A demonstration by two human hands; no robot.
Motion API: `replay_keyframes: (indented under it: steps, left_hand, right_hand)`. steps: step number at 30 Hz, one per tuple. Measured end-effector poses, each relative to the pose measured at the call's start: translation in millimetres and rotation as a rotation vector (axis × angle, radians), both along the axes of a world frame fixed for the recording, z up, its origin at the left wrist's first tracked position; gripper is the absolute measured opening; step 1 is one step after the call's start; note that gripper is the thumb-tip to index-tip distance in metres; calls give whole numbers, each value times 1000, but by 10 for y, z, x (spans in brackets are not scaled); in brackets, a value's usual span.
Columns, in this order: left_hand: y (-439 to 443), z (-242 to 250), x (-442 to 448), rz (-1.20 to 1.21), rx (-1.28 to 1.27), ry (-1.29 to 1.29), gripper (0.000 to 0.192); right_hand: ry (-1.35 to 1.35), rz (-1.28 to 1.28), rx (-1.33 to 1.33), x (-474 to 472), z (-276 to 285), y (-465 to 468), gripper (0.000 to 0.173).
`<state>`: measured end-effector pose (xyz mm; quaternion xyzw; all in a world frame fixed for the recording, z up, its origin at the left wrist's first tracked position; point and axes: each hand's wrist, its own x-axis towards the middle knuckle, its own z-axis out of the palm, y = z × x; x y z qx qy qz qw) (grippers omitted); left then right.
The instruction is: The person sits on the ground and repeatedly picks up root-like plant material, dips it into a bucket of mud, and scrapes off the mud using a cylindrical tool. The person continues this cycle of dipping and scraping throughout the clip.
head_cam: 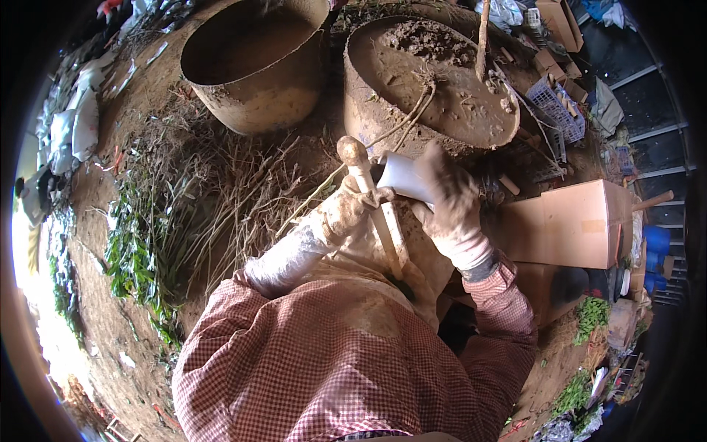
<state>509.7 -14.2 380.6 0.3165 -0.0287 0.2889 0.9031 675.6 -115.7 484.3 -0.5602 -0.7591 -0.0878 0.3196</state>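
Note:
My left hand (345, 207), in a muddy glove, is closed around pale sticks or stems (381, 221) near my lap; one has a rounded, mud-coloured knob at its top. My right hand (450, 201), gloved and blurred, grips a roll of whitish plastic film (406, 177) just right of the knob. Plastic film also wraps my left forearm. Beyond my hands, a thin plant stem (406, 124) slants up to muddy roots over a tub of wet mud (386, 124). How the film meets the sticks is hard to tell.
Another large muddy tub (259, 99) stands at the upper left. Leafy plants with long bare roots (149, 237) lie in a heap on my left. At right are a cardboard box (563, 224) and a purple plastic crate (558, 110). A thick stick (483, 44) stands in the mud tub.

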Motion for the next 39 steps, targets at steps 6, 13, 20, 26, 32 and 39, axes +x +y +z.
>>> replay_keyframes:
  steps: [6, 13, 20, 26, 32, 39]
  left_hand:
    - [-65, 176, 44, 249, 284, 320, 27]
    - [22, -6, 66, 210, 119, 298, 24]
    - [-26, -232, 127, 146, -214, 238, 21]
    - [110, 3, -20, 216, -14, 348, 27]
    - [35, 169, -16, 263, 141, 307, 48]
    - [27, 234, -123, 324, 138, 382, 35]
  right_hand:
    - [-374, -78, -171, -54, 103, 6, 66]
    - [-182, 49, 74, -86, 18, 171, 36]
    - [-348, -6, 47, -59, -191, 107, 38]
    - [-77, -386, 154, 9, 12, -27, 53]
    - [-11, -204, 77, 76, 69, -167, 28]
    - [-221, -97, 172, -174, -263, -250, 18]
